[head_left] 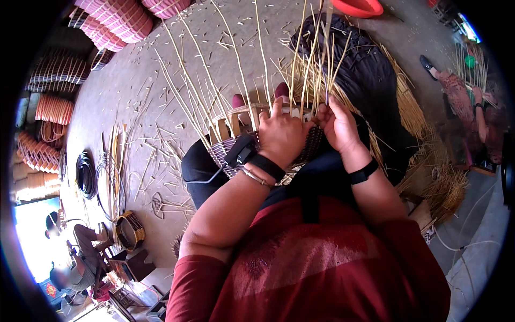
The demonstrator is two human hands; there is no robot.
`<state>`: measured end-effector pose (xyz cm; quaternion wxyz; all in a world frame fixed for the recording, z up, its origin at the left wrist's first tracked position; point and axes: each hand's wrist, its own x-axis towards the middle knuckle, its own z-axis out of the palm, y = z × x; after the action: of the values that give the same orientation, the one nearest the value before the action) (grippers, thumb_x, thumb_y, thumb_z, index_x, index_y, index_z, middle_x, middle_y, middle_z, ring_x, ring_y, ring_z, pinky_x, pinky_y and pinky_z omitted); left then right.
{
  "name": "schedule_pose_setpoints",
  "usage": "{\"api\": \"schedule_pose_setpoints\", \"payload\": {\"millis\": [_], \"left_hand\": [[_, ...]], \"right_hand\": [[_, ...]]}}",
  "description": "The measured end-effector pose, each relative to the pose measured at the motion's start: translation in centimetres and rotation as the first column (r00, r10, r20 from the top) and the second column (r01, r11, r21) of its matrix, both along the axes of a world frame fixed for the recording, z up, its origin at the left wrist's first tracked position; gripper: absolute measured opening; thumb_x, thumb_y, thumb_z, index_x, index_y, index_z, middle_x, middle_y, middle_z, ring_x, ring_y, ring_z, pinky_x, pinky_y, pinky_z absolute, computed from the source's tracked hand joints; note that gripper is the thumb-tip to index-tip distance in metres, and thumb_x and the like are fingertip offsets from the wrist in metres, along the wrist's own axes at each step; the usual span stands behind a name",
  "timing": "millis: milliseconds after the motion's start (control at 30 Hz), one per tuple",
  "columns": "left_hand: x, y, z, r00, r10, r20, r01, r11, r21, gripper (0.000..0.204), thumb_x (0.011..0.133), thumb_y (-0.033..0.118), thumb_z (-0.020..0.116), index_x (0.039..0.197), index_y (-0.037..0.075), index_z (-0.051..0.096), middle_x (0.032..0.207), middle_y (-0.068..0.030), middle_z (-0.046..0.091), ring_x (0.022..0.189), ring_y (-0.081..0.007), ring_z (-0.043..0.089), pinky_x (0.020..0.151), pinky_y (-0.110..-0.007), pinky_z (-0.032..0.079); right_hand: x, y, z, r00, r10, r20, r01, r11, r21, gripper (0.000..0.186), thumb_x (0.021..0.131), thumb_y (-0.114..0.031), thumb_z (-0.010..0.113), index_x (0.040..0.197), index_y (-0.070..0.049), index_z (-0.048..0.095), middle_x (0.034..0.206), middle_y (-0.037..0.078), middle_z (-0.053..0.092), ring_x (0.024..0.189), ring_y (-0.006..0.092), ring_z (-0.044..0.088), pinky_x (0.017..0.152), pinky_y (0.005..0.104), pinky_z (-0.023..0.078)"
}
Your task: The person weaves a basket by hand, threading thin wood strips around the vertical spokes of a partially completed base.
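An unfinished wicker basket (222,147) lies across my lap, its wall woven from light and dark strands. Long pale stakes (236,59) stand up from its rim and fan out away from me. My left hand (281,134) grips the basket's wall near the middle, index finger stretched over the rim and thumb pointing right. At the right side of the rim, my right hand (339,126) pinches a thin dark strand (326,64) that runs upward among the stakes. Its fingertips are partly hidden behind the thumb. Both wrists carry black bands.
Pink baskets (115,21) and orange ones (53,110) are stacked at left. Cut pieces litter the floor (139,86). Black cloth (365,70) covers a straw bundle (410,102) at right. A red basin (358,6) stands far off. Other people sit at lower left and far right.
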<state>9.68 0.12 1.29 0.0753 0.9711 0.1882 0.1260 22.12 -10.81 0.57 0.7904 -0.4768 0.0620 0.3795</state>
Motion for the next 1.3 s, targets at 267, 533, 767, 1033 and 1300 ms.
{"api": "schedule_pose_setpoints", "payload": {"millis": [267,533,767,1033,1300], "left_hand": [[-9.0,8.4,1.0,0.922,-0.018,0.387,0.145,0.943,-0.301,0.039,0.099,0.038,0.064,0.071,0.012,0.073,0.079,-0.0044,0.070,0.090,-0.0242,0.060,0.084,-0.042,0.042],[-8.8,8.6,-5.9,0.880,0.244,0.406,-0.153,0.958,-0.244,0.037,0.097,0.041,0.063,0.089,0.009,0.079,0.109,-0.0112,0.072,0.116,-0.0301,0.058,0.106,-0.051,0.034],[-6.4,7.6,-3.8,0.769,0.332,0.547,-0.297,0.942,-0.156,0.056,0.086,0.028,0.078,0.136,0.016,0.056,0.147,-0.0177,0.045,0.140,-0.0425,0.037,0.115,-0.055,0.026],[-7.1,2.6,-3.3,0.954,0.151,0.258,-0.135,0.988,-0.079,0.059,0.097,0.054,0.057,0.148,0.024,0.054,0.136,-0.0083,0.062,0.140,-0.0403,0.042,0.119,-0.064,0.016],[-6.2,1.8,-3.4,0.935,0.214,0.282,-0.202,0.977,-0.072,0.045,0.087,0.051,0.072,0.121,0.021,0.070,0.132,-0.0093,0.059,0.139,-0.0428,0.040,0.117,-0.067,0.015]], "right_hand": [[9.3,0.5,9.3,0.860,0.095,0.502,-0.413,0.709,0.572,0.020,0.103,-0.029,0.063,0.097,-0.010,0.065,0.055,-0.009,0.029,0.047,0.0060,0.026,0.048,0.0240,0.024],[-8.9,6.5,6.4,0.734,0.258,0.628,-0.355,0.935,0.031,0.040,0.109,-0.024,0.053,0.142,-0.001,0.052,0.091,0.001,0.062,0.083,0.0124,0.058,0.080,0.0280,0.048],[-2.5,2.2,1.9,0.595,0.497,0.632,-0.549,0.825,-0.132,0.035,0.112,-0.027,0.044,0.130,-0.002,0.059,0.084,0.003,0.061,0.079,0.0131,0.064,0.085,0.0301,0.056],[0.9,8.7,4.8,-0.152,0.435,0.888,0.044,0.900,-0.434,0.032,0.108,-0.017,0.053,0.136,-0.002,0.057,0.109,0.013,0.067,0.095,0.0247,0.070,0.091,0.0310,0.056],[-1.0,11.2,3.8,0.186,0.433,0.882,-0.010,0.898,-0.439,0.077,0.100,0.000,0.060,0.163,-0.013,0.018,0.144,0.026,0.053,0.101,0.0222,0.072,0.081,0.0313,0.059]]}}
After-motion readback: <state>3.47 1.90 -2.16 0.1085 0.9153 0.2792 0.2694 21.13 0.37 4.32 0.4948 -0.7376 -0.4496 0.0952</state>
